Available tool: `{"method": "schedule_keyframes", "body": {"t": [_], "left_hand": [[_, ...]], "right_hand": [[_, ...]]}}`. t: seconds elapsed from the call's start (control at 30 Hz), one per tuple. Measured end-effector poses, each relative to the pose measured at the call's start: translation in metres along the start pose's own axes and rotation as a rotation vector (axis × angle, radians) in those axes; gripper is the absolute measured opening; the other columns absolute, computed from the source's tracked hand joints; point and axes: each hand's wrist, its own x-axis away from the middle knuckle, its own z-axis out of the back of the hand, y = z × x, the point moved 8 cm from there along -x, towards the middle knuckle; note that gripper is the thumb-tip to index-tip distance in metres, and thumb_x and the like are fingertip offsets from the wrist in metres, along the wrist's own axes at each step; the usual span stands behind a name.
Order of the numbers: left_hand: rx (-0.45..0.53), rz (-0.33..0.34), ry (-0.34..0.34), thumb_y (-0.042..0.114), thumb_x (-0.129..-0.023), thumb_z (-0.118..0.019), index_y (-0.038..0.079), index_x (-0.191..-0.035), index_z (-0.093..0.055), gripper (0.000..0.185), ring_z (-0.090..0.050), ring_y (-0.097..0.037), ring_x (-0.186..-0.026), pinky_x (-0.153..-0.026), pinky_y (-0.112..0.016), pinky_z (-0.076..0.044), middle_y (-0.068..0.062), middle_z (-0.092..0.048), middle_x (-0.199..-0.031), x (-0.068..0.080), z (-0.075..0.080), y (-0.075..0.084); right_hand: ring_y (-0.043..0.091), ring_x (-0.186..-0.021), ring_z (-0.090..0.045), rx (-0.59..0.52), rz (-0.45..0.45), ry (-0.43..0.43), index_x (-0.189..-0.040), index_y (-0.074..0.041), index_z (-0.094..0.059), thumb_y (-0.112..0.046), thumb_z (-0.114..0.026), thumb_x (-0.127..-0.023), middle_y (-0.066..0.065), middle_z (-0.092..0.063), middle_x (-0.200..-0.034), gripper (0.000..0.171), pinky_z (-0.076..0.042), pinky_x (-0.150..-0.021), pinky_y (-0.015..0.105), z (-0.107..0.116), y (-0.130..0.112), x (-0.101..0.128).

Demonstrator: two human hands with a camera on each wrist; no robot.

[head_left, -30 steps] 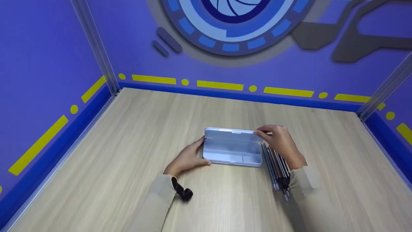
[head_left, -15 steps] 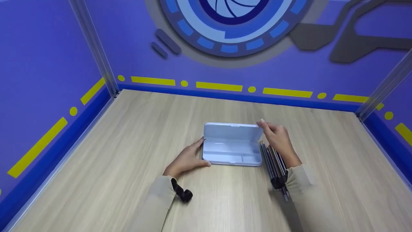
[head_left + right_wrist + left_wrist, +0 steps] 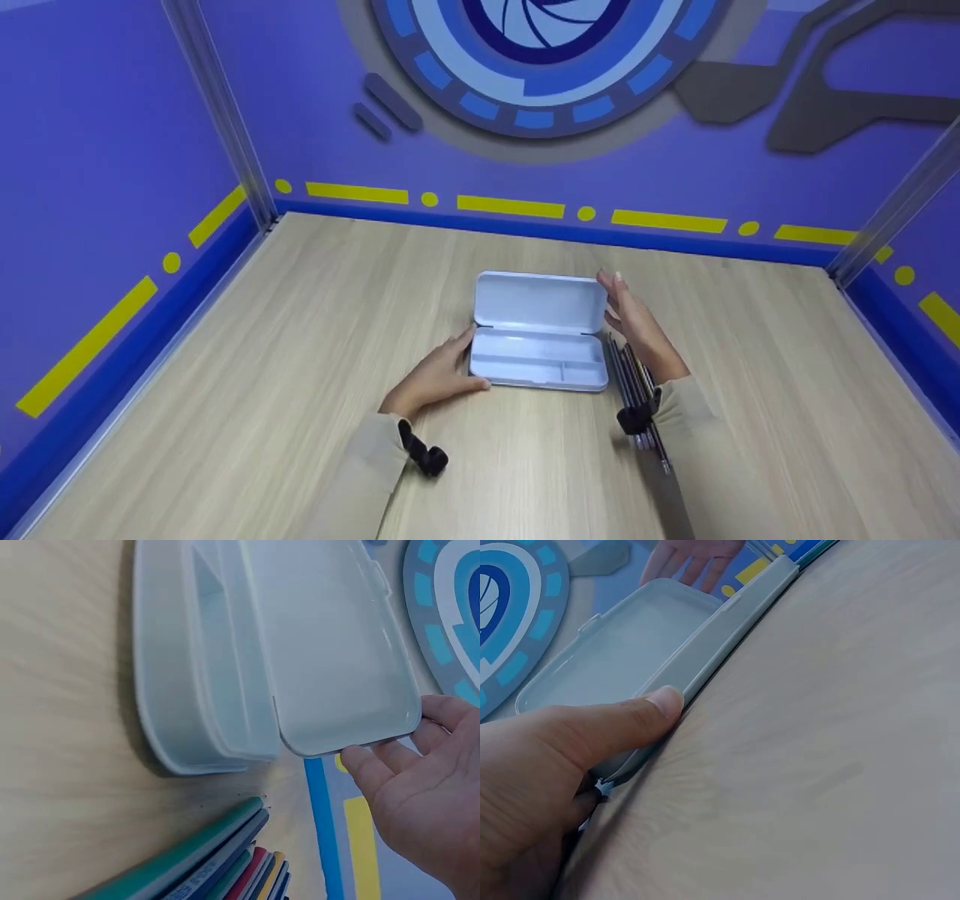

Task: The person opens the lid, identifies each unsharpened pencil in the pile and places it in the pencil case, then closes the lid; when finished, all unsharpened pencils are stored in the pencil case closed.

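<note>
A pale grey-white pencil case (image 3: 536, 343) lies with its lid (image 3: 540, 301) raised and tilted back, and its divided tray holds nothing. At its left end, my left hand (image 3: 439, 376) grips the case, the thumb on the front edge and the fingers reaching round behind. My right hand (image 3: 637, 326) is beside the lid's right end. In the right wrist view its extended fingers (image 3: 362, 765) touch the lid's edge from behind. Beneath the right forearm is a bunch of pencils (image 3: 628, 375), several of them coloured, close to the case's right side.
The light wood table (image 3: 337, 300) carries the case and pencils. Blue panels (image 3: 300, 97) with yellow markings rise along its back and sides. A black wrist strap (image 3: 426, 450) sits on the left sleeve, another black strap (image 3: 637, 416) on the right.
The lid has swung farther back, away from me. My right hand went from pinching its corner to extended fingers against its edge. The left hand stays put on the case.
</note>
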Motion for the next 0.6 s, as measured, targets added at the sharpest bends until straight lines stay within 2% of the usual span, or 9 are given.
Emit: {"method": "schedule_keyframes", "body": {"t": [0.13, 0.37, 0.6], "left_hand": [[-0.01, 0.011, -0.009, 0.047, -0.071, -0.072, 0.012, -0.146, -0.013, 0.102, -0.016, -0.035, -0.135, -0.11, -0.046, -0.017, -0.011, -0.018, -0.149, 0.001, -0.003, 0.0], [-0.056, -0.027, -0.031, 0.048, -0.073, -0.069, 0.006, -0.145, -0.014, 0.099, -0.015, -0.029, -0.137, -0.111, -0.042, -0.016, -0.016, -0.016, -0.149, 0.0, -0.009, 0.004], [-0.078, -0.011, -0.008, 0.05, -0.073, -0.069, 0.009, -0.145, -0.018, 0.097, -0.018, -0.031, -0.136, -0.11, -0.044, -0.018, -0.015, -0.021, -0.148, 0.0, -0.002, 0.003]], "right_hand": [[0.024, -0.139, 0.0, -0.013, -0.032, -0.046, -0.147, -0.018, -0.005, -0.07, -0.014, -0.084, 0.001, -0.001, -0.153, 0.082, -0.01, -0.111, 0.047, -0.001, 0.004, -0.006], [0.025, -0.139, 0.002, -0.084, -0.13, -0.083, -0.146, -0.013, 0.001, -0.071, -0.012, -0.083, 0.004, 0.004, -0.152, 0.086, -0.005, -0.112, 0.044, 0.002, 0.025, -0.015], [0.026, -0.138, 0.004, -0.075, -0.157, -0.118, -0.144, -0.005, 0.006, -0.072, -0.01, -0.082, 0.011, 0.008, -0.152, 0.093, -0.004, -0.112, 0.041, -0.005, 0.034, -0.028]]}}
